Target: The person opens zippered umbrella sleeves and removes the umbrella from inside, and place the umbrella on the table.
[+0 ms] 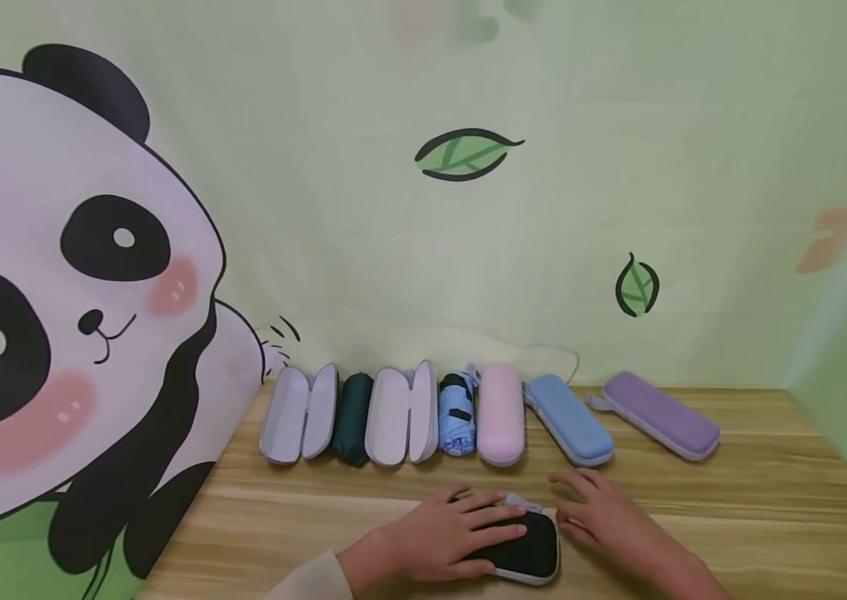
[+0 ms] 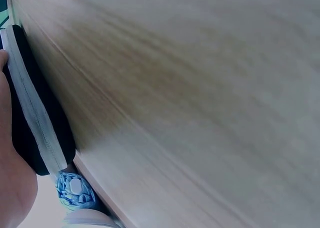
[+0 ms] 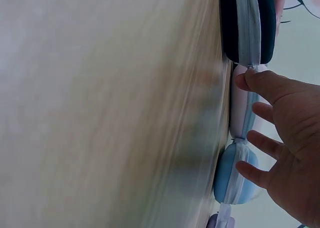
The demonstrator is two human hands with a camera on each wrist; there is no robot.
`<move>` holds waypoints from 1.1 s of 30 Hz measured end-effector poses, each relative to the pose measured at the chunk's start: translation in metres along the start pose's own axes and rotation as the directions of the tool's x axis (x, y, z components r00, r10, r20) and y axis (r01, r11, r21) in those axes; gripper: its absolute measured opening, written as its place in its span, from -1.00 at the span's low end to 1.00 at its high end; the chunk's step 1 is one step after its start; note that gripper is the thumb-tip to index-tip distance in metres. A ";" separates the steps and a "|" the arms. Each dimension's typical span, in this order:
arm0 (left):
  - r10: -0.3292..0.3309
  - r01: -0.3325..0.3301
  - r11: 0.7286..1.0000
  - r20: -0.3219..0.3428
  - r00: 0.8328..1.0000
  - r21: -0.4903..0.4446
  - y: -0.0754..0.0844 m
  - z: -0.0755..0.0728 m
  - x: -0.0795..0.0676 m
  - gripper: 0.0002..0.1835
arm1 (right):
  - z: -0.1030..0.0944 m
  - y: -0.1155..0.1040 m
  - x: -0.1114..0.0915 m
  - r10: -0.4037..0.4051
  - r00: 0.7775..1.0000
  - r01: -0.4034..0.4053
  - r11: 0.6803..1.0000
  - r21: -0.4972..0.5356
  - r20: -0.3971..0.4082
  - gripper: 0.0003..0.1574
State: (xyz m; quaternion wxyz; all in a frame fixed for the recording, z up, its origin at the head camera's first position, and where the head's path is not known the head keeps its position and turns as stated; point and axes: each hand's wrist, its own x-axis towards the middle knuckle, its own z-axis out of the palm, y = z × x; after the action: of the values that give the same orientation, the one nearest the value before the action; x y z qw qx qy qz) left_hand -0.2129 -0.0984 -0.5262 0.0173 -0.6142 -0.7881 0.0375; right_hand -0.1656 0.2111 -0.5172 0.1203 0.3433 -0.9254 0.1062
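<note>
Black case point(image 1: 532, 548), under left grip point(image 1: 442, 533), right grip point(image 1: 613, 518) at end

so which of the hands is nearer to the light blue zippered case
Right: the right hand is just in front of the light blue zippered case. The left hand is farther off, forward and left of it, resting on the black zippered case.

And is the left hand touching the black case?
Touching: the head view shows the left hand resting on the black case, its fingers stretched across the top.
</note>
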 end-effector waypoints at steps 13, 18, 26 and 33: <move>-0.010 0.010 0.999 0.008 1.000 -0.042 -0.001 -0.002 0.001 -0.34 | -0.004 -0.008 -0.010 0.057 0.998 -0.058 0.997 0.051 0.020 -0.84; -0.022 0.023 0.998 0.017 1.000 -0.054 0.000 -0.002 0.002 -0.34 | -0.005 -0.012 -0.014 0.059 0.998 -0.060 0.997 0.058 0.023 -0.81; -0.079 0.083 0.988 0.041 0.996 -0.127 0.006 -0.001 0.001 -0.35 | 0.000 -0.018 -0.019 0.001 0.999 0.000 1.000 0.011 -0.049 -0.81; -0.135 0.139 0.982 0.038 0.990 -0.128 0.007 -0.003 0.006 -0.35 | -0.002 -0.020 -0.020 0.025 0.998 -0.024 1.000 0.019 -0.051 -0.81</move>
State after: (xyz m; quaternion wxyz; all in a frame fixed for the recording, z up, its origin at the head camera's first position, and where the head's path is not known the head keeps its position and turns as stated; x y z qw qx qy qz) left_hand -0.2072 -0.0907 -0.5240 -0.0318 -0.5578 -0.8294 -0.0062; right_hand -0.1372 0.2092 -0.5195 0.1394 0.3303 -0.9251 0.1249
